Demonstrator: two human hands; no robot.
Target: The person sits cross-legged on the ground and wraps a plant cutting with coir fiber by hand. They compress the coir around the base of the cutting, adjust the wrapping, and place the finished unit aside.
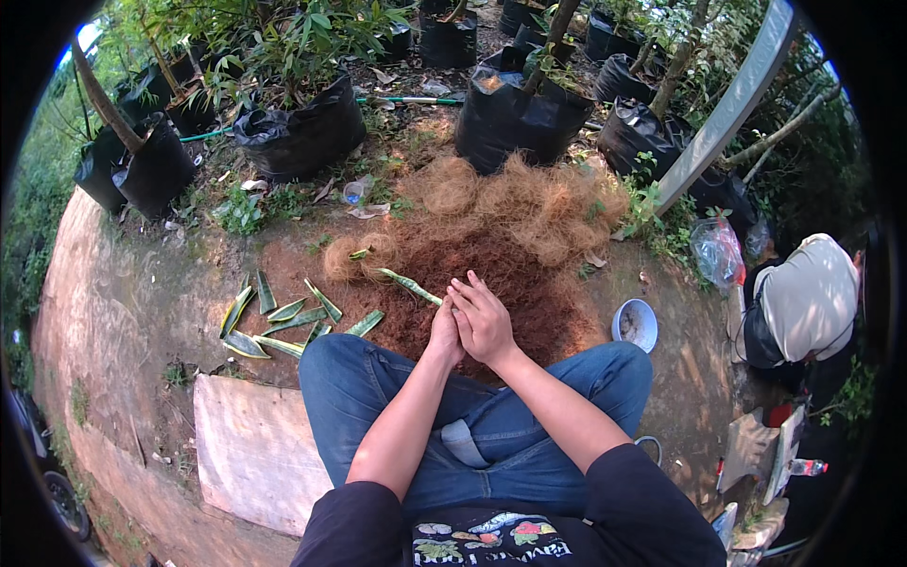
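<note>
My left hand (446, 332) and my right hand (485, 317) are pressed together above a heap of reddish-brown fibrous growing medium (538, 312). A variegated leaf piece (411, 285), like snake plant, sticks out from between them to the upper left; its lower end is hidden by the hands. Which fingers bear on it cannot be told apart. Several cut snake plant leaf pieces (297, 320) lie on the ground left of the heap. A small ball of brown fibre (342, 258) with a leaf piece on it sits beyond them.
Loose brown fibre clumps (560, 205) lie behind the heap, before black plant bags (521, 117). At right are a white bowl (635, 324), a slanting metal post (730, 106) and a person in a light top (808, 298). A flat board (255, 453) lies at left.
</note>
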